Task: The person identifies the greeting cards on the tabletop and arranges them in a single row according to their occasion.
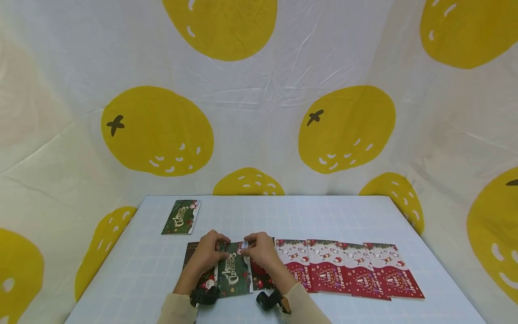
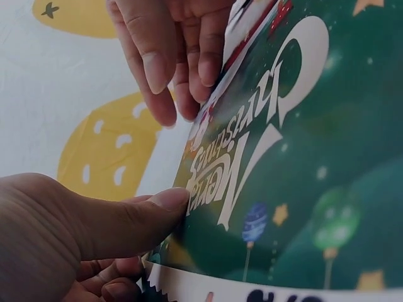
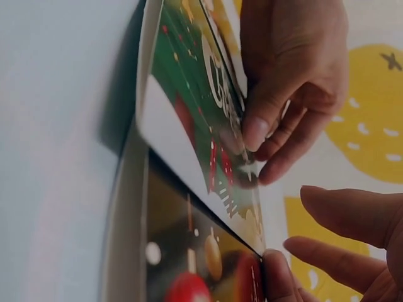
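Note:
A green "Merry Christmas" card (image 1: 234,279) lies in the row, between the two hands. My left hand (image 1: 207,253) pinches its far left part; in the left wrist view the thumb (image 2: 141,220) rests on the card's face, with the other fingers partly hidden behind it. Near the far right corner is my right hand (image 1: 264,252), its thumb and fingers apart in the right wrist view and one fingertip (image 3: 277,274) at the top edge of a dark card with red ornaments (image 1: 261,276). Left of the green card, a dark card with a Santa (image 1: 208,283) is partly covered by my left forearm.
Several red-and-white Christmas cards (image 1: 328,274) overlap in a row to the right. Another green card (image 1: 181,217) lies alone at the back left of the pale checked table (image 1: 283,216). Behind the table hangs a cloth (image 1: 251,126) printed with yellow fruit.

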A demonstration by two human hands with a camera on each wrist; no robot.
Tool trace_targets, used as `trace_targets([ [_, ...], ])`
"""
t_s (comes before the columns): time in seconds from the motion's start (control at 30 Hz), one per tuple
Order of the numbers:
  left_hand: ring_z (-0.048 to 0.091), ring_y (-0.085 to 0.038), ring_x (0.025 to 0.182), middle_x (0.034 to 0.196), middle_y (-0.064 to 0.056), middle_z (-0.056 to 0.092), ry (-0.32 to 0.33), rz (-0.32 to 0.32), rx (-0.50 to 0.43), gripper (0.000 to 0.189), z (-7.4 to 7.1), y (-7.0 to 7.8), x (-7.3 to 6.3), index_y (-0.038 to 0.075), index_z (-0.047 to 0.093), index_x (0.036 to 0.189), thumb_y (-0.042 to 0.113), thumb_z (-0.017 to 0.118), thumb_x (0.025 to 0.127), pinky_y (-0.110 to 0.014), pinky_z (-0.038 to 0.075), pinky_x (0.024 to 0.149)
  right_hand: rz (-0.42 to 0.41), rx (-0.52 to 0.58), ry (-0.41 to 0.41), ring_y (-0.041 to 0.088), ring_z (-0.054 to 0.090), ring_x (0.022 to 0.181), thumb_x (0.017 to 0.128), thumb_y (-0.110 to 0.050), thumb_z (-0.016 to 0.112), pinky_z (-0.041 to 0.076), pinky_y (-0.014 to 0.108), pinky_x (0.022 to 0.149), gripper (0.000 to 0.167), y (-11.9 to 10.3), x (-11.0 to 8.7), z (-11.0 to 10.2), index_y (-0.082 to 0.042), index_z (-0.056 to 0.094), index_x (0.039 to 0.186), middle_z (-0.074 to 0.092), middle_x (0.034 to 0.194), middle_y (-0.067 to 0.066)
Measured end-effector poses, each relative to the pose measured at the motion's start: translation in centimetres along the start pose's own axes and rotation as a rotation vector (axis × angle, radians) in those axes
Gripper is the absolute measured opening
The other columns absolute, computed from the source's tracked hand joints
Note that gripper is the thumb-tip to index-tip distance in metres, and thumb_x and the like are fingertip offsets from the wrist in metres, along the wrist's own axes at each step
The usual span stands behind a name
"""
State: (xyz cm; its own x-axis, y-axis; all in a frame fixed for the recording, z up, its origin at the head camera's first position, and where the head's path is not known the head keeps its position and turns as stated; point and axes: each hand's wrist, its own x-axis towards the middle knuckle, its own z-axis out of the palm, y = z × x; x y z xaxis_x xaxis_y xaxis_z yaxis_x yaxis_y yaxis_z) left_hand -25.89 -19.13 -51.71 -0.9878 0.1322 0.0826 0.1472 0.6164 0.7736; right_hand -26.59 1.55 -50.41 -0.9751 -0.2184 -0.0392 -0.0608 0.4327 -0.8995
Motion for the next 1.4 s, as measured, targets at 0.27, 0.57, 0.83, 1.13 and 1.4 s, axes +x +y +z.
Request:
trace_targets([
  [0.27,0.044,-0.018,0.074,0.086,-0.006,0.051,-0.017,-0.004,0.032,0.030,-0.32,0.30,0.05,0.002,0.077,0.109,0.004,0.089,0.081,-0.031,0.039,0.064,0.016,0.020,0.009,0.021,0.070,0.083,0.085,-0.003,0.084,0.060,0.041,0.074,0.038,-0.55,-0.37,-0.45,0.010,0.072,0.118,0.075,0.094,0.013],
  [0.57,0.047,-0.020,0.084,0.096,-0.004,0.057,-0.063,-0.036,0.093,0.045,-0.56,0.41,0.33,0.002,0.077,0.112,0.016,0.097,0.074,-0.038,0.044,0.076,0.039,0.026,0.004,0.022,0.070,0.085,0.085,-0.005,0.084,0.060,0.042,0.078,0.038,-1.00,-0.59,-0.49,0.009,0.073,0.119,0.075,0.099,0.015],
  [0.83,0.051,-0.021,0.088,0.099,-0.004,0.057,-0.062,-0.070,0.119,0.049,-0.30,0.26,0.38,0.003,0.073,0.115,0.016,0.097,0.075,-0.044,0.048,0.084,0.052,0.028,0.010,0.021,0.069,0.085,0.086,-0.006,0.085,0.060,0.044,0.080,0.039,-0.92,-0.52,-0.28,0.008,0.072,0.120,0.074,0.100,0.015],
  [1.13,0.048,-0.019,0.086,0.097,-0.003,0.054,-0.028,-0.034,0.114,0.045,-0.26,0.42,0.21,0.006,0.074,0.111,0.014,0.097,0.074,-0.040,0.045,0.081,0.048,0.025,0.012,0.018,0.064,0.078,0.085,-0.005,0.085,0.058,0.038,0.073,0.038,-0.83,-0.50,-0.12,0.007,0.073,0.119,0.071,0.090,0.008],
  [1.4,0.049,-0.019,0.085,0.098,-0.002,0.056,-0.009,0.018,0.094,0.044,-0.19,0.16,0.06,0.007,0.075,0.110,0.014,0.097,0.073,-0.040,0.045,0.079,0.002,0.018,0.033,0.015,0.056,0.071,0.082,0.000,0.084,0.048,0.029,0.061,0.030,-0.50,-0.23,0.11,0.003,0.078,0.112,0.066,0.083,0.005],
])
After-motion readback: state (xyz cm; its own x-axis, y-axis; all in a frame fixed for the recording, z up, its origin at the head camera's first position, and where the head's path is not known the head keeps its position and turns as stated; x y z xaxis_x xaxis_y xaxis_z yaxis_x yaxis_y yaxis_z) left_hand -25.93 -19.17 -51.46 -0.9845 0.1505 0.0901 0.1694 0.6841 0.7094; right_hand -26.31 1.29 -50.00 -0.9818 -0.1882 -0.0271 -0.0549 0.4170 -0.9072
